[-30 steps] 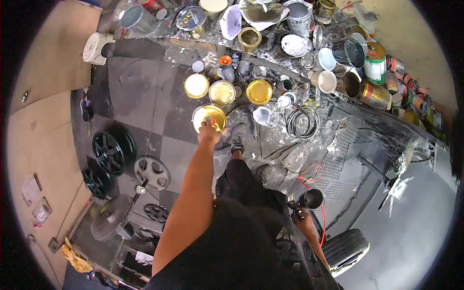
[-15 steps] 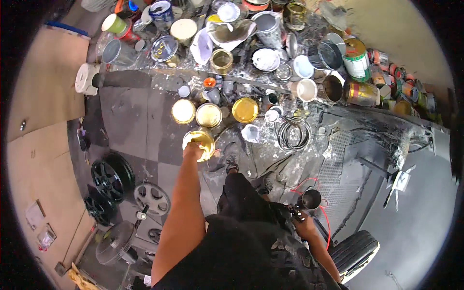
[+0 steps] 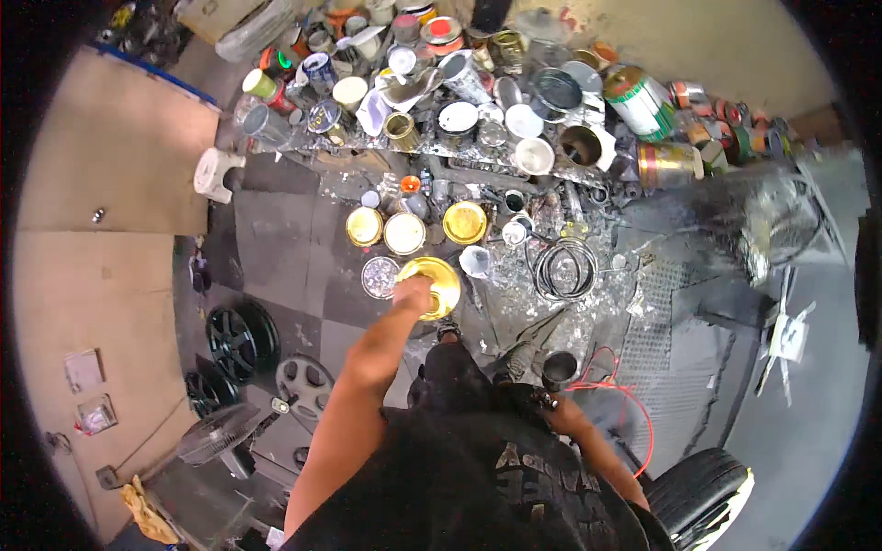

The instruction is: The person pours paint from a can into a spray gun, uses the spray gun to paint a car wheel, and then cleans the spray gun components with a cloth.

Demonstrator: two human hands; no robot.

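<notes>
So the left hand is reaching out over the floor and gripping a round gold lid, fingers closed over its near edge. The lid is sitting just beside an open tin of silvery paint, which is on the hand's left, and it looks like it's resting on a can underneath, though I can't really tell since the lid is covering whatever's below.

The right hand is hanging low by the person's hip, wrapped around a black spray gun with its dark cup pointing up. A red hose is looping away from it across the grey floor.

Just past the lid there's a row of three more cans wearing gold lids, all standing on the paint-splattered floor. A coil of black cable is lying to the right of them, well apart from the left hand.

Further back the whole low shelf is crowded with paint tins, white tubs and loose lids, too many to sort out. Off to the left, black wheel rims are lying on the floor next to a small fan, and a tyre is poking in at the lower right.
</notes>
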